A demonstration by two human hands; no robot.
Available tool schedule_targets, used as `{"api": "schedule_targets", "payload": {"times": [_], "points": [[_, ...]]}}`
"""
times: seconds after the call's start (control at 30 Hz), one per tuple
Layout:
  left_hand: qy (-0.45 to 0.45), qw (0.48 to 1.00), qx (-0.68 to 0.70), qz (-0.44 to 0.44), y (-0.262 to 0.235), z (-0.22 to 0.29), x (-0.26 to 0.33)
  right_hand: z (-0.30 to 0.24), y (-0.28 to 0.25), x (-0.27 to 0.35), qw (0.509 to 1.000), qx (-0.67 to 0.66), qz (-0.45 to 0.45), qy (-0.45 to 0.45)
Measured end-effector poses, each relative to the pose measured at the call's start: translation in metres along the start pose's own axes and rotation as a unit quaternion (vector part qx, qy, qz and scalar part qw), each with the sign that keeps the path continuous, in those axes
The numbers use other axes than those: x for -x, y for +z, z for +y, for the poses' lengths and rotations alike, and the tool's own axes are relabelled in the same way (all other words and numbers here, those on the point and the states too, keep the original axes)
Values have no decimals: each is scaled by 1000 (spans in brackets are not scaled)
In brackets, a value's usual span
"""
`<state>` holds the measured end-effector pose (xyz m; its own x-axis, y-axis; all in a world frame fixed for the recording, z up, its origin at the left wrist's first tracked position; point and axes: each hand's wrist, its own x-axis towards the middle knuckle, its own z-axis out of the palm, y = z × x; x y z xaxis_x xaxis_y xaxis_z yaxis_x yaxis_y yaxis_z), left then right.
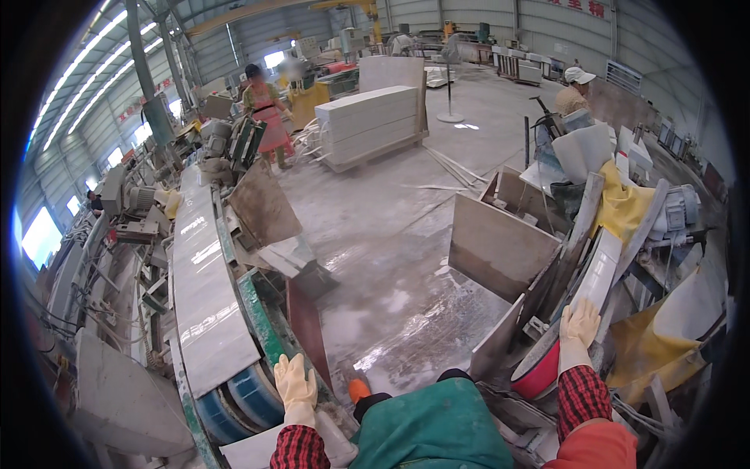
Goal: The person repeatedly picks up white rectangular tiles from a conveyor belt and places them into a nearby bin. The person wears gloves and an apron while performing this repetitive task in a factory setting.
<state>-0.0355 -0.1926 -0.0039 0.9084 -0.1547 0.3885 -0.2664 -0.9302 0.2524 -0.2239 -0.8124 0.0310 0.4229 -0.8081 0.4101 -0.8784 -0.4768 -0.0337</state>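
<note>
One narrow white slab [600, 270] lies, long axis toward one o'clock, ahead of the flat, unclenched fingers of my right hand [580, 322], the nearer one, my left hand [297, 388] spread loose by the blue roller [254, 397], with the red roller [537, 370] at seven o'clock, grey floor [367, 301] at nine.

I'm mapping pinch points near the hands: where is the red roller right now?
In the head view, the red roller is at the lower right, just below and left of the right hand.
</note>
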Motion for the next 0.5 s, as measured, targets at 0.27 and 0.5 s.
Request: {"api": "schedule_targets", "payload": {"times": [0.27,0.5], "points": [[9,1000,17,0,2,-4,0,0,-4,9,1000,-30,-3,-4],[-8,1000,18,13,-5,2,0,-2,-12,18,999,-45,-21,-13]]}}
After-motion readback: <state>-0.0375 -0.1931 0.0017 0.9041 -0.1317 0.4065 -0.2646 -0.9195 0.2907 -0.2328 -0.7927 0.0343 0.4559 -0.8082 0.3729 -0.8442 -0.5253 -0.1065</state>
